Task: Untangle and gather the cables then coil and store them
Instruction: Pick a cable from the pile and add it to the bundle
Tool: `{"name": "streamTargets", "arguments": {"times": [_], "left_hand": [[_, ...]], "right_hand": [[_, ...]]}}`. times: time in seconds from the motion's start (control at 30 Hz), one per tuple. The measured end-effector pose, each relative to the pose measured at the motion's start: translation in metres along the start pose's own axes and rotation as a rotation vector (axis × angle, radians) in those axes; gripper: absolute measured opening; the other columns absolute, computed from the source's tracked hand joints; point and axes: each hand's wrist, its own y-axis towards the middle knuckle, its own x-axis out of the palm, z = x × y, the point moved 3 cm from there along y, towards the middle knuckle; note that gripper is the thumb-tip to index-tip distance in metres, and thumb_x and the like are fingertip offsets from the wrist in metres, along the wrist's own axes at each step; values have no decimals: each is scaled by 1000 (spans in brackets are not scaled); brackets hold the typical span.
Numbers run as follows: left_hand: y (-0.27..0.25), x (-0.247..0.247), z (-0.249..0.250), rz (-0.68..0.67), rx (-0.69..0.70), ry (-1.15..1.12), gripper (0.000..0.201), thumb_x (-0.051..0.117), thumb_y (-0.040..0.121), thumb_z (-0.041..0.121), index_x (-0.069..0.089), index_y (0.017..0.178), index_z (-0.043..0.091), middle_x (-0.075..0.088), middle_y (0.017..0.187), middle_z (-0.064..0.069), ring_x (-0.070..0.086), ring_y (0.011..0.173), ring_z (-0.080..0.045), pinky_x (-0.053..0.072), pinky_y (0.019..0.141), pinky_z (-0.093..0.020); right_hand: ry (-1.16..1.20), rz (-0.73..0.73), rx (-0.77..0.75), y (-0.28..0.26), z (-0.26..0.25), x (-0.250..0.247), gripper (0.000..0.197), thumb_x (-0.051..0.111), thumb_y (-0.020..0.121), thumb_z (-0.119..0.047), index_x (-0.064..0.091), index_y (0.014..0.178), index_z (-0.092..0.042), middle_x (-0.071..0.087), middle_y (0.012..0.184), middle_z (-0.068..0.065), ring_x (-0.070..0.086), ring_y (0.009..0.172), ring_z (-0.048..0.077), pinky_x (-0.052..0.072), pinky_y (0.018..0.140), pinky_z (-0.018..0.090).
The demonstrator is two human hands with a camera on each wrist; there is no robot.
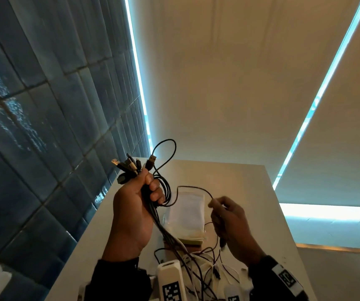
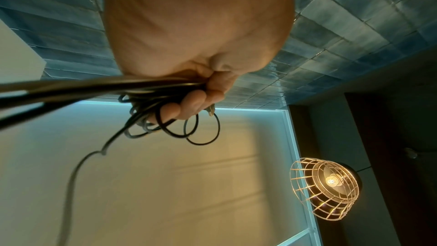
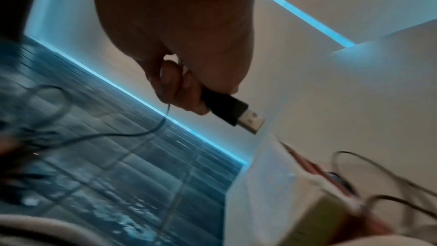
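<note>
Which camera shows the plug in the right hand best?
The right wrist view: the USB plug sticks out big and clear from the right hand. The head view shows only its small dark tip below that hand. The left wrist view misses it.

A pale desk (image 1: pixel 240 192) stands against the blue tiled wall (image 1: pixel 33 127). A stack of flat white pouches (image 1: pixel 187 211) lies near its middle, over something yellowish. Toward the near edge loose black and white cables (image 1: pixel 205 263) sprawl across it, beside white blocks printed with black-and-white codes (image 1: pixel 170 281).
</note>
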Motion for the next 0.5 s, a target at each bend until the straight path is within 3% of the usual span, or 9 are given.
{"name": "streamTargets", "arguments": {"times": [0.1,0.17,0.27,0.4,0.43,0.5], "left_hand": [[-1,4,-1,0,7,18,34,40,99,21,42,65,15,38,59,2,32,51,-11,28,56,-28],[-2,4,3,-3,24,20,34,40,99,22,42,65,15,38,59,2,33,51,-12,29,56,-29],[-2,2,11,19,42,34,35,41,98,23,42,64,16,38,59,2,35,51,-11,30,57,-29],[-1,-5,18,44,61,30,33,41,98,24,41,65,17,40,59,2,40,52,-12,36,61,-30],[-1,-6,17,40,56,43,33,40,98,24,41,66,16,42,59,2,43,52,-13,41,63,-31],[-2,-8,14,28,52,77,32,40,98,23,42,67,15,47,60,0,50,54,-15,46,66,-34]], "right_hand": [[-27,-140,-147,-10,-35,19,25,54,93,-19,53,91,6,38,53,-2,27,43,9,25,39,20],[-157,-118,-213,-15,-40,17,19,53,95,-12,55,89,5,42,51,-7,32,42,7,30,40,18],[-316,57,-239,-23,-25,-14,18,51,97,-13,61,84,-6,45,46,-8,33,41,5,31,41,18],[-445,256,-146,-44,5,-81,25,58,94,-13,66,70,-14,40,40,-5,29,39,5,27,43,20],[-521,288,-160,-51,9,-98,26,62,91,-9,67,66,-14,45,41,-6,34,38,5,31,45,20],[-658,355,-178,-67,14,-126,25,67,86,-5,67,62,-12,58,47,-8,50,46,6,36,48,12]]}}
